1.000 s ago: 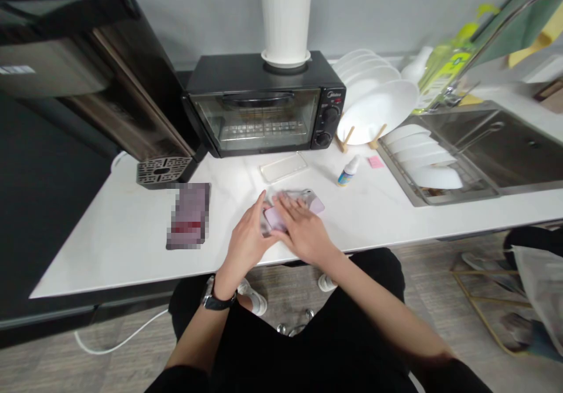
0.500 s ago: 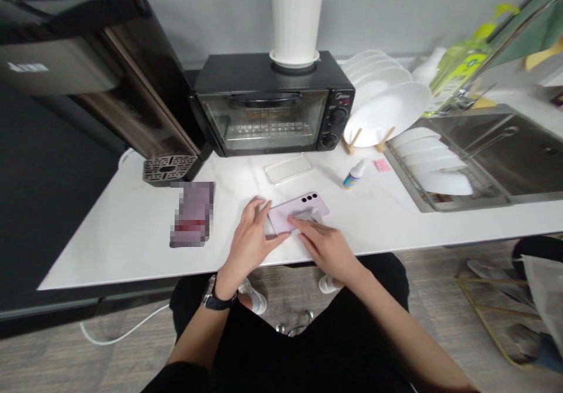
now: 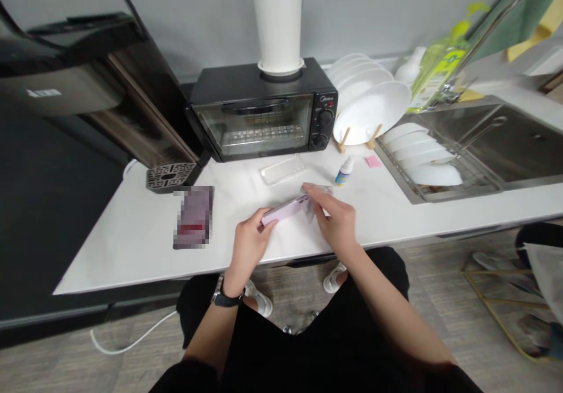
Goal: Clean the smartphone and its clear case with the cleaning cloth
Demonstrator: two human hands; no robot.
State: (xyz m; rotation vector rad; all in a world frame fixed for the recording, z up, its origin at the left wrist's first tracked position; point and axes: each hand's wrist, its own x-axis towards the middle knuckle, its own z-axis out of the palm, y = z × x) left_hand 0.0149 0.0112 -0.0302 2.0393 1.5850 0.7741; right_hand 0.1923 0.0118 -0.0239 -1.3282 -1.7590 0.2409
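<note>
A light purple smartphone [image 3: 284, 212] is tilted up on its edge above the white counter. My left hand [image 3: 250, 239] grips its left end between thumb and fingers. At the camera end, my right hand [image 3: 338, 222] pinches a thin greyish cloth or wipe [image 3: 324, 188] against the phone; part of the wipe shows behind and below the fingers. Beyond the phone lies a clear phone case [image 3: 282, 170]. A small white-capped spray bottle [image 3: 344, 171] stands to the right, with a pink paper square [image 3: 373, 161] beside it.
A blurred-out purple packet [image 3: 194, 216] lies on the left, before a black drinks machine [image 3: 169, 175]. At the back sits a toaster oven [image 3: 264, 126] bearing a white pot [image 3: 279, 29]. White plates [image 3: 373, 111] in a rack and a sink [image 3: 519, 141] are on the right.
The phone has gone from lying nearly flat, back up, to being tipped on its edge. My right hand has shifted with the wipe from the phone's back to its camera end.
</note>
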